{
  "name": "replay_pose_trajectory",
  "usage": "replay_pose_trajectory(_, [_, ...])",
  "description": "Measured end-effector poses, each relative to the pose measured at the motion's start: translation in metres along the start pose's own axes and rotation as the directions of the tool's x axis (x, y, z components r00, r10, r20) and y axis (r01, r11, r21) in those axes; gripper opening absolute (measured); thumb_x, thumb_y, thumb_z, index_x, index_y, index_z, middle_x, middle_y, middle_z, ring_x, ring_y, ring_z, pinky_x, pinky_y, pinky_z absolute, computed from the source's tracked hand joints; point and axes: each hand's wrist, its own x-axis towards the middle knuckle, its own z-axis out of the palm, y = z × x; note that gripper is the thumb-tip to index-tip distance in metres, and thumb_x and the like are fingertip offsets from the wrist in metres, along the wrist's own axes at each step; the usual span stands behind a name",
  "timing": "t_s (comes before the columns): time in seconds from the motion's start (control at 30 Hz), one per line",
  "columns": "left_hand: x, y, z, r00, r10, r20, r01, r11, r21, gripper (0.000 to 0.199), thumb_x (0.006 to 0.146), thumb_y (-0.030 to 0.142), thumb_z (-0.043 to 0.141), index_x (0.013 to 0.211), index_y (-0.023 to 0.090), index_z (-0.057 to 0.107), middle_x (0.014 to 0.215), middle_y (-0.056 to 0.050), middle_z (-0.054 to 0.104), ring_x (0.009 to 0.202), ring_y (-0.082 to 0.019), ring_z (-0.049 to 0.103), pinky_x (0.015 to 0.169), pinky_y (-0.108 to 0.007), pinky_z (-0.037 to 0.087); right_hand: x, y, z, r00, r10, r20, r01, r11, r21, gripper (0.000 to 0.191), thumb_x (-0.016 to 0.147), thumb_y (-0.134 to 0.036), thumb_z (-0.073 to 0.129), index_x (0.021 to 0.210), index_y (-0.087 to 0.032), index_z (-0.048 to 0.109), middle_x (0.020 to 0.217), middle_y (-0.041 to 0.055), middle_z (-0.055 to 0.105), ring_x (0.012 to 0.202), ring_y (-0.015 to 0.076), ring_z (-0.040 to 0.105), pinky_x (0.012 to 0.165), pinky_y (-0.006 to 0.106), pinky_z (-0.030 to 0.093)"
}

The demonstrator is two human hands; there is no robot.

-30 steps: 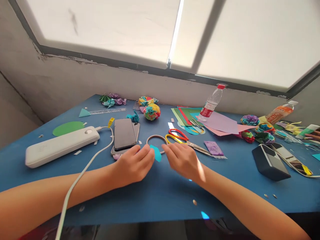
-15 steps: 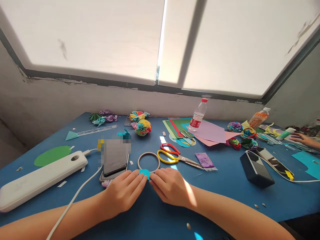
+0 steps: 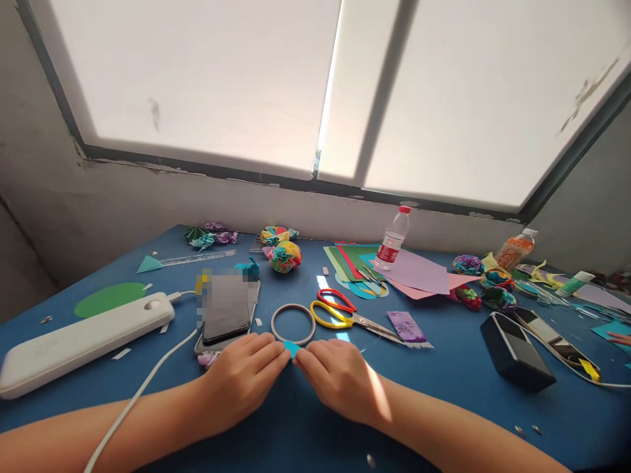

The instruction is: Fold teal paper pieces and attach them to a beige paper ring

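Between my hands is a small piece of light blue paper (image 3: pixel 290 349), mostly covered by fingers. My left hand (image 3: pixel 248 376) pinches its left side, and my right hand (image 3: pixel 336 376) pinches its right side. Just beyond the paper lies a tape ring (image 3: pixel 273 326), flat on the blue table. Scissors (image 3: pixel 340 314) with one red and one yellow handle rest to the right of the ring, blades toward a small purple packet (image 3: pixel 407 327). A phone (image 3: pixel 225 325), partly blurred out, lies beyond my left hand.
A white power bank (image 3: pixel 89 341) with a cable lies left, by a green paper disc (image 3: pixel 109 299). Coloured sheets (image 3: pixel 419 269) and a water bottle (image 3: pixel 391 243) stand behind. A black box-shaped device (image 3: pixel 517 355) and another person's hand (image 3: pixel 620 338) are at right.
Both my hands stay on the paper, and less of it shows between them. The view has tilted slightly. The other person's hand has shifted toward the right edge.
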Motion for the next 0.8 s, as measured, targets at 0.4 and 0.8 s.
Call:
replay_pose_trajectory(0.4, [0.0052,-0.0009,-0.0042,0.998,0.015,-0.059,-0.015,1.0,0.0,0.016,0.085,0.003,0.047,0.09,0.013,0.059,0.073,-0.005,0.065,0.067,-0.016,0.06,0.064,-0.029,0.051,0.0037,0.0006,-0.0066,0.997,-0.068,-0.034,0.066,0.996,-0.062,0.022,0.094,-0.015,0.039,0.078,-0.015,0.054,0.059,-0.0019,0.051,0.051,0.0116,0.042,0.048,0.03,0.022])
replay_pose_trajectory(0.8, [0.003,-0.0009,-0.0038,0.998,0.061,0.017,-0.062,0.996,0.072,0.018,0.087,0.005,0.042,0.087,0.011,0.059,0.07,-0.005,0.06,0.067,-0.018,0.058,0.058,-0.03,0.046,-0.0015,-0.0075,0.0008,0.989,0.132,0.07,-0.141,0.979,0.149,0.026,0.095,-0.017,0.034,0.075,-0.018,0.05,0.065,0.0001,0.054,0.054,0.0114,0.044,0.05,0.027,0.026])
